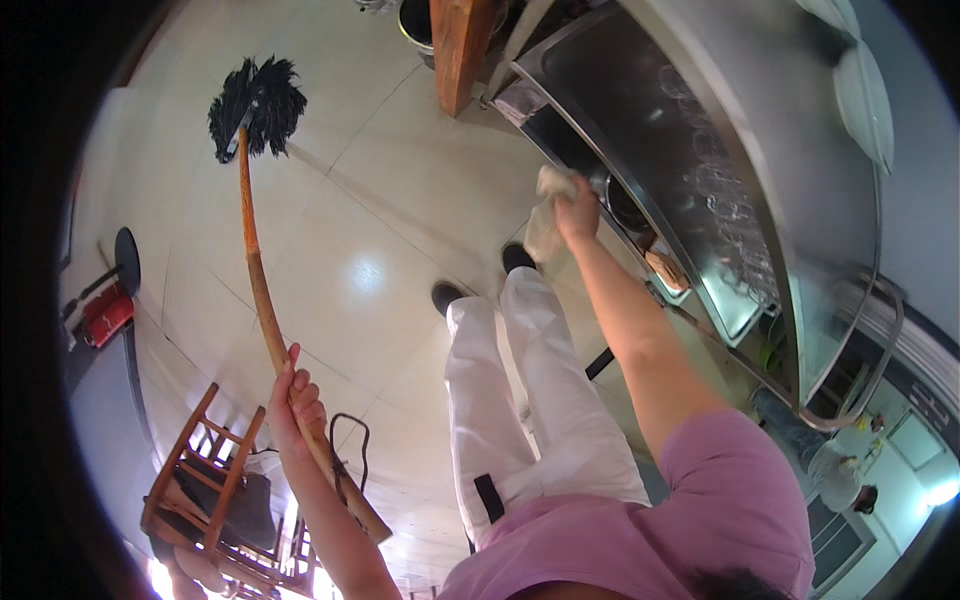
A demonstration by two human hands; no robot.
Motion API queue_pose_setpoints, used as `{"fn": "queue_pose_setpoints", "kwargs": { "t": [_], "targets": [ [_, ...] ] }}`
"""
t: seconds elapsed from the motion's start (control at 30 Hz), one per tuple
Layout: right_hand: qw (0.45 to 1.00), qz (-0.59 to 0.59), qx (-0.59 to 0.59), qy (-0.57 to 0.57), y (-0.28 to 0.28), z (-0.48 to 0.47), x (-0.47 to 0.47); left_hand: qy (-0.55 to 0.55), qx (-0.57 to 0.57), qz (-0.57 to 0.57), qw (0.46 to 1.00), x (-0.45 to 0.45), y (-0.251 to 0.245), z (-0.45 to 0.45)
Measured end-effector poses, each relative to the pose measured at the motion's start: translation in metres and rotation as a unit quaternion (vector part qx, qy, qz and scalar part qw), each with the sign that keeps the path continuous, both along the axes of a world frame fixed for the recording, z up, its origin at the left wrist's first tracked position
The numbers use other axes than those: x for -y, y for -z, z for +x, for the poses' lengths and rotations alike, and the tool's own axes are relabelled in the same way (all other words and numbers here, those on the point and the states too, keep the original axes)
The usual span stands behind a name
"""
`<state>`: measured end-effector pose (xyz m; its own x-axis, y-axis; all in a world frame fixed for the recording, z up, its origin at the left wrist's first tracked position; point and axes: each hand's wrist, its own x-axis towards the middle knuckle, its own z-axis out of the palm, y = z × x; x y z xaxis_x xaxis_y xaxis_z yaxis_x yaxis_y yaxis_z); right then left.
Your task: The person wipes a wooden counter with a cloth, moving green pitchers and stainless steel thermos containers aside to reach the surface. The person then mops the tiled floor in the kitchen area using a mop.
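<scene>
My left hand (297, 401) grips the wooden handle (264, 300) of a mop in its lower half. A looped cord (352, 435) is tied near the handle's lower end. The mop's black shaggy head (259, 109) rests on the tiled floor at the upper left. In my right hand (579, 214) is a pale, crumpled cloth (546, 225), which hangs down from my fingers. This hand is beside the front edge of a stainless-steel counter (600, 82), close to a shelf under it.
Clear glasses (724, 202) line the counter, and white dishes (862, 105) sit above. A wooden post (459, 56) stands at the top. Wooden chairs (210, 465) and a grey table (105, 405) are at left. Another person (832, 472) is at the far right.
</scene>
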<state>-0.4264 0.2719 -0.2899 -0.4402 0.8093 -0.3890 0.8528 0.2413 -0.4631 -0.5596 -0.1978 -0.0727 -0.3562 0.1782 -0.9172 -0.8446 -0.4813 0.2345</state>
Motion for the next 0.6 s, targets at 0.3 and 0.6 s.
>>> {"fn": "queue_pose_setpoints", "kwargs": {
  "t": [0.3,0.6],
  "targets": [
    [0.925,-0.123,-0.002,-0.360,-0.063,-0.050,0.041,0.026,-0.017,-0.070,0.997,-0.037,0.006,-0.002],
    [0.692,-0.267,-0.618,-0.260,-0.272,-0.068,0.219,0.057,-0.097,-0.003,0.994,-0.137,0.053,-0.121]
  ]
}}
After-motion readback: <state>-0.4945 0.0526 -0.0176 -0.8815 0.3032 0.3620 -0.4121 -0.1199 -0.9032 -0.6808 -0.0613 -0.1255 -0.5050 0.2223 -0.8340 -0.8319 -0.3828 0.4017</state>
